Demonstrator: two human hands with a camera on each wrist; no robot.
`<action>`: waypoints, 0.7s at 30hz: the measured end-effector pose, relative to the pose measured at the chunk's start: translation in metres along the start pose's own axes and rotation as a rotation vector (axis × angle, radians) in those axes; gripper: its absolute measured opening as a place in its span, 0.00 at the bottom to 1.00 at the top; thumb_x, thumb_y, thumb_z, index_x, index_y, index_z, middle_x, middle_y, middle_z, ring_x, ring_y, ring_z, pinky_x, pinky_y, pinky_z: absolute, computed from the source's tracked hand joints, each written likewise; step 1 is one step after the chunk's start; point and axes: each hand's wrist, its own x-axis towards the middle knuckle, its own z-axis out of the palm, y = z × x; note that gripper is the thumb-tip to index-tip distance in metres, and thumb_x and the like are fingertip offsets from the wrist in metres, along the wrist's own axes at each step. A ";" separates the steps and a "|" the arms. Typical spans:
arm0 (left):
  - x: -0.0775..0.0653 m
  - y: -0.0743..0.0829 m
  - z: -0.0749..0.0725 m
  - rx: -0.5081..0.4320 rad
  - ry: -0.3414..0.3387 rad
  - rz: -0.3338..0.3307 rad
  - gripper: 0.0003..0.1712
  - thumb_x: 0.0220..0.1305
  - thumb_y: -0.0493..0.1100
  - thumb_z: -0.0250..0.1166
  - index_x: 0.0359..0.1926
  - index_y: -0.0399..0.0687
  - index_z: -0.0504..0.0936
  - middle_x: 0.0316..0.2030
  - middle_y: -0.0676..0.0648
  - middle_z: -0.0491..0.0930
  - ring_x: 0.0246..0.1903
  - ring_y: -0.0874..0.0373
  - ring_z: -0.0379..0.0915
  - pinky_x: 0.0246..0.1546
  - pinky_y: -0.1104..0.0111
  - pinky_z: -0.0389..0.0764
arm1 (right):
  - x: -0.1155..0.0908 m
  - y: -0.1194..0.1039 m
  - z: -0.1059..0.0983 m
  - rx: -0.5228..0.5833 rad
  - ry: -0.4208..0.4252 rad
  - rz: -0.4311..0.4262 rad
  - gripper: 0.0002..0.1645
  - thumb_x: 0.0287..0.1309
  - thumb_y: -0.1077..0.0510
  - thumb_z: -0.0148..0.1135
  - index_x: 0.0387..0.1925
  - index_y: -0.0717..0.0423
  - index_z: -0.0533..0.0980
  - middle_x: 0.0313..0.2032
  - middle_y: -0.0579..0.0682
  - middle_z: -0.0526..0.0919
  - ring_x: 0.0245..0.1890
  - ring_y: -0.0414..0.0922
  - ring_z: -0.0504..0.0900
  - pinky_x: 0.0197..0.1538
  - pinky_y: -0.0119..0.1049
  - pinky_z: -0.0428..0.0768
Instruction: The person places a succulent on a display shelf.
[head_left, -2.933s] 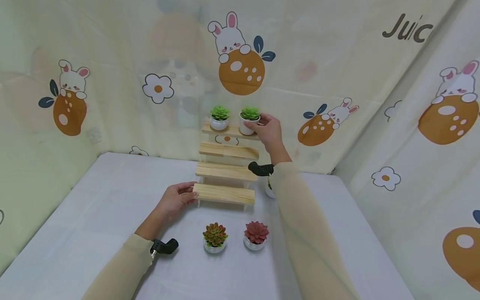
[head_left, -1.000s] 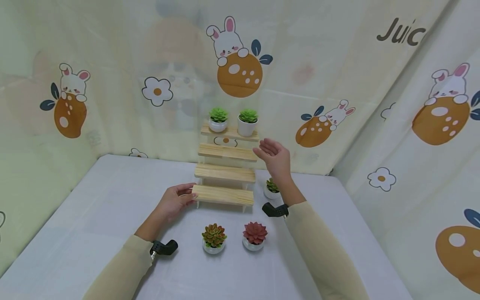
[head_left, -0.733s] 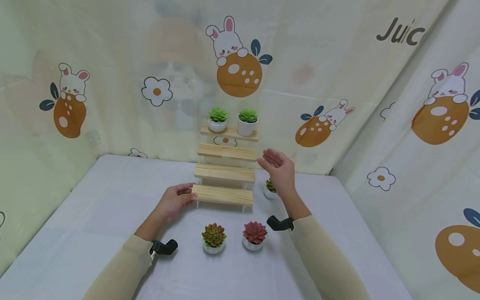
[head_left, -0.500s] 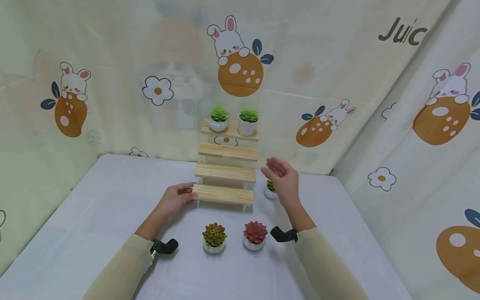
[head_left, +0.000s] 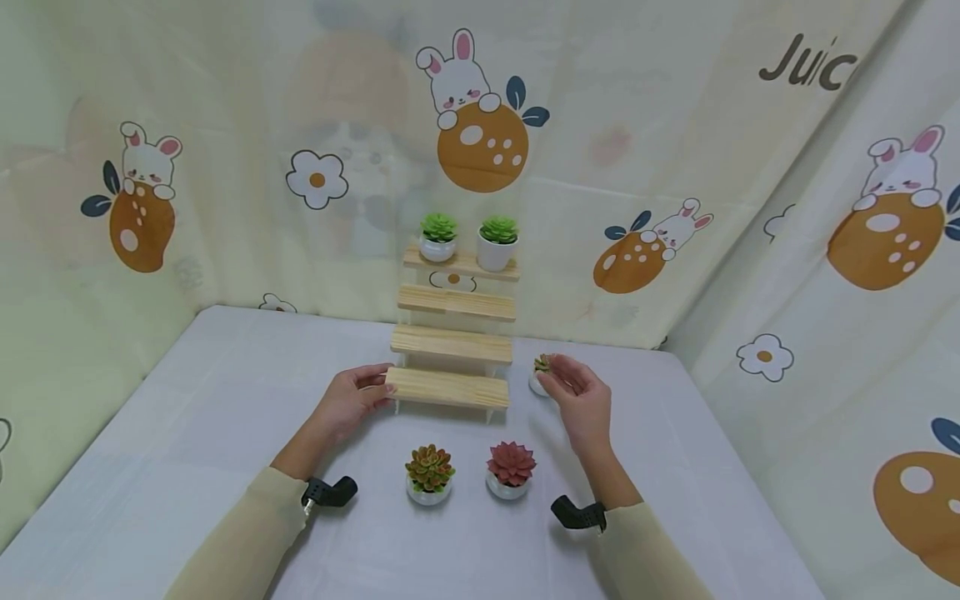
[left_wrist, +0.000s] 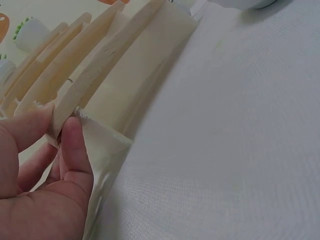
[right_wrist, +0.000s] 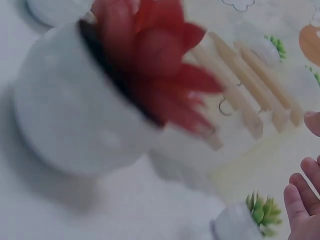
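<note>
A four-tier wooden stand (head_left: 450, 342) rises at the back of the table. My left hand (head_left: 348, 406) pinches the left end of its lowest board (left_wrist: 100, 65) between thumb and fingers. Right of the stand is a small green succulent (right_wrist: 262, 212) in a white pot (head_left: 537, 384), partly covered by my right hand (head_left: 588, 412). The right hand's thumb and fingers are apart, nothing between them, and the right wrist view shows them a short way from that plant. On the top board stand two bright green succulents (head_left: 438, 227) in white pots.
In front of the stand sit a reddish-green succulent (head_left: 430, 469) and a red succulent (head_left: 512, 463), both in round white pots on the white tablecloth (head_left: 315, 550). The red one looms large in the right wrist view. Printed curtains (head_left: 360, 275) enclose the table at the back and sides.
My right hand has let go of the right-hand pot on the top board and come down and right to the small green succulent. The left hand has kept its hold on the lowest board.
</note>
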 end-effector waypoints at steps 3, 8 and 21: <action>0.001 -0.001 -0.001 -0.003 -0.006 0.003 0.30 0.70 0.29 0.63 0.71 0.31 0.69 0.52 0.40 0.79 0.42 0.62 0.80 0.44 0.73 0.87 | -0.004 0.011 -0.008 -0.005 0.023 0.029 0.31 0.56 0.56 0.77 0.60 0.63 0.79 0.59 0.62 0.82 0.62 0.54 0.81 0.54 0.21 0.82; 0.002 -0.001 -0.002 -0.005 -0.001 -0.006 0.31 0.69 0.29 0.64 0.71 0.32 0.69 0.52 0.39 0.79 0.42 0.62 0.80 0.44 0.73 0.87 | -0.006 0.025 -0.020 -0.020 0.066 0.046 0.29 0.58 0.58 0.76 0.60 0.61 0.79 0.60 0.62 0.82 0.63 0.55 0.79 0.55 0.22 0.82; 0.001 0.000 -0.001 0.001 0.004 -0.023 0.31 0.69 0.29 0.63 0.71 0.32 0.69 0.54 0.39 0.78 0.42 0.61 0.81 0.43 0.73 0.87 | 0.002 0.047 -0.030 -0.158 0.070 0.190 0.43 0.59 0.53 0.75 0.71 0.61 0.68 0.71 0.60 0.71 0.72 0.54 0.70 0.75 0.49 0.70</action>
